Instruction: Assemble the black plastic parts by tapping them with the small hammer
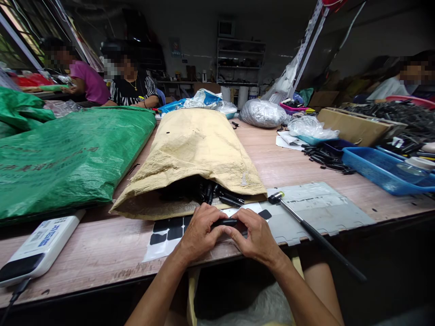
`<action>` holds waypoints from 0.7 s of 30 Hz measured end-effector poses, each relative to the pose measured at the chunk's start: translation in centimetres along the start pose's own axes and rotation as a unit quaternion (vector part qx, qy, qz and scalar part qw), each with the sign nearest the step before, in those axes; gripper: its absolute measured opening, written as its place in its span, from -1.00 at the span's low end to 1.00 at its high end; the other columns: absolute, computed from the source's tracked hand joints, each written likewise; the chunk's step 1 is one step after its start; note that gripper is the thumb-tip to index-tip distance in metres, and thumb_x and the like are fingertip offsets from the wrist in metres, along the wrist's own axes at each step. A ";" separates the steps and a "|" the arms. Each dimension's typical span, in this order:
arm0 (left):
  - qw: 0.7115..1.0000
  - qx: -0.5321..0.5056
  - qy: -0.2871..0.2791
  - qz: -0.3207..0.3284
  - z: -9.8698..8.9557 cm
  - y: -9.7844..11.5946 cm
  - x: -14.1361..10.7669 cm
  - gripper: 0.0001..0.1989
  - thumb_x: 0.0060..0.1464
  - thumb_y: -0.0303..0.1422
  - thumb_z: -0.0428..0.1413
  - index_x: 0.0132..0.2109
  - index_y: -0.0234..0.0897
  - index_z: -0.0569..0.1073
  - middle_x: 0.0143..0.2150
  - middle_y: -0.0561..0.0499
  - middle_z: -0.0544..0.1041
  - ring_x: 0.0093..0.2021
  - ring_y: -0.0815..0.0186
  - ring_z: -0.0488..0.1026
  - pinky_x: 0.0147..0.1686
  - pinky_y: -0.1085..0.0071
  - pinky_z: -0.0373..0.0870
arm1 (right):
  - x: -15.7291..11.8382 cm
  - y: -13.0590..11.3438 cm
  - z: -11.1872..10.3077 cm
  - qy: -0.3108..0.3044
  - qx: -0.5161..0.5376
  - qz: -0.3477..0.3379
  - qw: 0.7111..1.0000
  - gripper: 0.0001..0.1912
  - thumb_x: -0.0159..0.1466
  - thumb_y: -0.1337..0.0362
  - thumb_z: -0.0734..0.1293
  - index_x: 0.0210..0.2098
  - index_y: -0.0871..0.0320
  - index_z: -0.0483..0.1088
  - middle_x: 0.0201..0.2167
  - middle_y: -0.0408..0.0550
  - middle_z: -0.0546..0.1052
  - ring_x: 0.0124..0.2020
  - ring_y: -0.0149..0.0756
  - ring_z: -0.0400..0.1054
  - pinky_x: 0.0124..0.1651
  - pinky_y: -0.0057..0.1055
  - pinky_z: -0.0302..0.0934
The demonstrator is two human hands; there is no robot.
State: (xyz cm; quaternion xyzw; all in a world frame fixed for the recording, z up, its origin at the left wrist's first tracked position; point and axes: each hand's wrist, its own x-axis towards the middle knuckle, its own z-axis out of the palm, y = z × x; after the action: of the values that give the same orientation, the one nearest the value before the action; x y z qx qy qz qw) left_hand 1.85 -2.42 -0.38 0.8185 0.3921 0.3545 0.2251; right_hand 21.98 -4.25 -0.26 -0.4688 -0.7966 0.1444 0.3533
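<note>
Black pen-shaped part (225, 222) pinched by left hand (201, 232) and right hand (257, 232), mid-handling; more black parts (210, 193) left at mouth of yellow sack (200, 147); finished count: can't tell.

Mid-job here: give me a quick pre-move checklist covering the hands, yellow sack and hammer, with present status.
1. Black piece held between left hand and right hand: ok.
2. Yellow sack mouth open toward the hands: ok.
3. Black pieces visible at the mouth: ok.
4. Hammer clear of both hands: ok.
5. Hammer wholly on the table: not ok, handle overhangs the front edge.
6. Number of pieces left inside: cannot tell, dark.
</note>
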 end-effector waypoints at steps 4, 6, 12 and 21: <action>1.000 0.001 0.003 -0.002 0.0 0.0 0.0 -0.85 0.17 -0.43 0.25 -0.10 -0.21 0.57 -0.21 0.02 0.59 -0.12 0.17 0.35 -0.04 0.22 0.24 | 0.0 0.1 0.1 -0.001 0.000 -0.003 1.000 -0.74 0.34 0.04 0.35 -0.29 0.11 0.38 -0.36 -0.09 0.47 -0.29 -0.26 0.28 -0.20 -0.31 0.08; 1.000 -0.001 0.007 -0.007 0.0 0.1 -0.1 -0.84 0.14 -0.45 0.26 -0.11 -0.21 0.56 -0.21 0.02 0.58 -0.12 0.17 0.35 -0.05 0.22 0.25 | -0.1 0.2 0.1 -0.003 -0.002 0.000 1.000 -0.74 0.34 0.05 0.35 -0.31 0.11 0.37 -0.37 -0.09 0.46 -0.30 -0.27 0.27 -0.21 -0.31 0.07; 1.000 -0.006 0.006 -0.010 -0.1 0.4 -0.1 -0.80 0.06 -0.54 0.24 -0.17 -0.21 0.51 -0.21 0.03 0.55 -0.12 0.19 0.35 -0.05 0.23 0.25 | -0.2 0.4 0.3 -0.015 -0.021 0.005 1.000 -0.67 0.37 0.05 0.30 -0.43 0.12 0.31 -0.49 -0.14 0.37 -0.38 -0.31 0.20 -0.25 -0.31 0.01; 1.000 0.013 0.006 -0.013 0.0 0.4 0.0 -0.82 0.13 -0.35 0.29 -0.10 -0.19 0.56 -0.22 0.00 0.58 -0.14 0.17 0.36 -0.09 0.22 0.25 | -0.2 0.3 0.1 0.001 0.015 0.004 1.000 -0.84 0.34 0.18 0.32 -0.31 0.12 0.35 -0.41 -0.13 0.41 -0.34 -0.32 0.24 -0.24 -0.34 0.07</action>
State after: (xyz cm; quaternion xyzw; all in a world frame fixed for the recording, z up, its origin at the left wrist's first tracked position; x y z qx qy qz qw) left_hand 2.03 -2.69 -0.15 0.8143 0.4083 0.3511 0.2168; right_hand 22.16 -4.21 -0.62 -0.4667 -0.7922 0.1577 0.3603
